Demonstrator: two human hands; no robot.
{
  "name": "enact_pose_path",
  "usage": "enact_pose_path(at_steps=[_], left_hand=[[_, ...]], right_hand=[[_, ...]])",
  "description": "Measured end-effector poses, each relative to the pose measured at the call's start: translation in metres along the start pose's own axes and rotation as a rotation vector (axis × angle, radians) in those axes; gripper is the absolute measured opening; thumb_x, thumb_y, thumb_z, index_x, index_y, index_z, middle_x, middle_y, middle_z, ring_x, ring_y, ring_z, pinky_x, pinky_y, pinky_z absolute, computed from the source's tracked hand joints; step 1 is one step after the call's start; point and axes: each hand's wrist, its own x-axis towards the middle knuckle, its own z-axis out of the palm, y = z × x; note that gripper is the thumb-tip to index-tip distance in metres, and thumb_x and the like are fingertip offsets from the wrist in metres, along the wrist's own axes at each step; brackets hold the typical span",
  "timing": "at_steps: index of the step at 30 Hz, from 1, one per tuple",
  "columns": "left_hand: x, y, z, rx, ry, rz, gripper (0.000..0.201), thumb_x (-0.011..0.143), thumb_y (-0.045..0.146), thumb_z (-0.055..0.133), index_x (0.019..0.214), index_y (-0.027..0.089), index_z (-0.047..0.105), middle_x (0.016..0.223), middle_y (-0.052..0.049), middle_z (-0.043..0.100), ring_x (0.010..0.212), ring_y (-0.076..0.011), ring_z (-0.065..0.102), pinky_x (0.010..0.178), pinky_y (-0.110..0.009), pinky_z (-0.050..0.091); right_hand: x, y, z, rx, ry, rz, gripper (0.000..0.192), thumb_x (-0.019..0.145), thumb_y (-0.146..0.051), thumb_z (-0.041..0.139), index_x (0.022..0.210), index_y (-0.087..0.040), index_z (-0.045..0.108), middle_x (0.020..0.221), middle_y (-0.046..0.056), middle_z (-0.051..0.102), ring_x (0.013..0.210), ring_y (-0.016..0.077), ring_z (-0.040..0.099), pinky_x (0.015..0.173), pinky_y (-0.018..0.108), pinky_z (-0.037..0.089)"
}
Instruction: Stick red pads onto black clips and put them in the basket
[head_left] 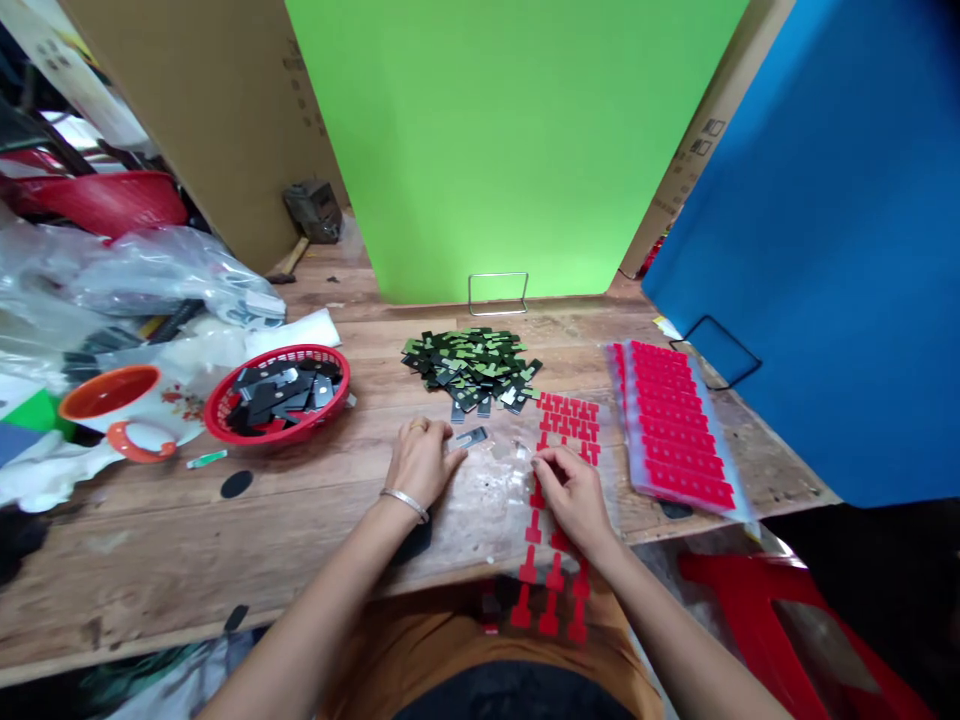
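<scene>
My left hand (420, 462) rests on the wooden table (187, 540), its fingertips pressing a small dark flat part (472, 437). My right hand (571, 490) pinches at a clear sheet (559, 470) carrying rows of red T-shaped stickers, which hangs over the table's front edge onto my lap. A pile of dark green and black flat parts (471, 368) lies just beyond both hands.
A red basket (279, 392) of black parts sits at the left, next to an orange and white cup (124, 410) and plastic bags (142, 275). A stack of red sticker sheets (675, 425) lies at the right. Green (510, 140) and blue (825, 230) boards stand behind. A red stool (787, 620) stands low right.
</scene>
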Motion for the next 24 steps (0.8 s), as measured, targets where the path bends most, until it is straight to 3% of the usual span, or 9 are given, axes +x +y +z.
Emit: enact_pose_path(at_steps=[7,11,15,18,21,24], left_hand=[[0.002,0.0,0.0,-0.13,-0.016,-0.016,0.01,0.071,0.026,0.057,0.077,0.019,0.053,0.076,-0.003,0.057,0.075,-0.0195,0.053,0.07,-0.03,0.04],[-0.004,0.003,-0.005,-0.421,-0.023,-0.101,0.012,0.071,0.028,0.058,0.078,0.019,0.054,0.065,0.001,0.057,0.06,-0.0141,0.053,0.06,-0.025,0.04],[-0.005,0.0,-0.01,-0.851,0.002,-0.22,0.028,0.063,0.038,0.067,0.078,0.016,0.057,0.07,-0.001,0.061,0.063,-0.0133,0.056,0.061,-0.024,0.043],[-0.002,-0.01,-0.013,-1.014,0.007,-0.299,0.037,0.059,0.04,0.07,0.082,0.015,0.057,0.074,-0.003,0.062,0.068,-0.0148,0.059,0.066,-0.027,0.046],[0.004,-0.019,-0.016,-0.889,0.059,-0.254,0.036,0.064,0.038,0.066,0.088,0.014,0.056,0.079,-0.005,0.063,0.073,-0.0171,0.059,0.071,-0.031,0.047],[0.013,-0.012,-0.016,-0.505,0.174,-0.137,0.034,0.07,0.033,0.06,0.099,0.016,0.057,0.098,-0.009,0.062,0.091,-0.0232,0.056,0.084,-0.04,0.043]], right_hand=[[0.034,0.031,-0.023,-0.179,0.151,0.024,0.016,0.077,-0.02,0.046,0.083,-0.017,0.061,0.082,0.006,0.062,0.076,0.0178,0.055,0.071,0.028,0.042],[0.058,0.042,-0.024,-0.344,0.089,0.048,0.018,0.073,-0.014,0.044,0.08,-0.018,0.061,0.083,0.005,0.062,0.077,0.0169,0.056,0.072,0.027,0.041],[0.074,0.049,-0.02,-0.419,0.055,0.092,0.015,0.071,-0.013,0.047,0.073,-0.017,0.062,0.08,0.006,0.063,0.075,0.0167,0.056,0.07,0.026,0.039],[0.081,0.053,-0.019,-0.454,0.018,0.125,0.011,0.068,-0.013,0.052,0.068,-0.018,0.062,0.073,0.005,0.063,0.068,0.0163,0.055,0.063,0.025,0.037],[0.087,0.055,-0.021,-0.478,-0.026,0.148,0.009,0.065,-0.013,0.054,0.063,-0.018,0.061,0.065,0.005,0.063,0.061,0.0156,0.055,0.056,0.024,0.035],[0.093,0.055,-0.023,-0.498,-0.053,0.163,0.01,0.064,-0.012,0.056,0.059,-0.019,0.06,0.059,0.004,0.062,0.056,0.0154,0.055,0.052,0.024,0.033]])
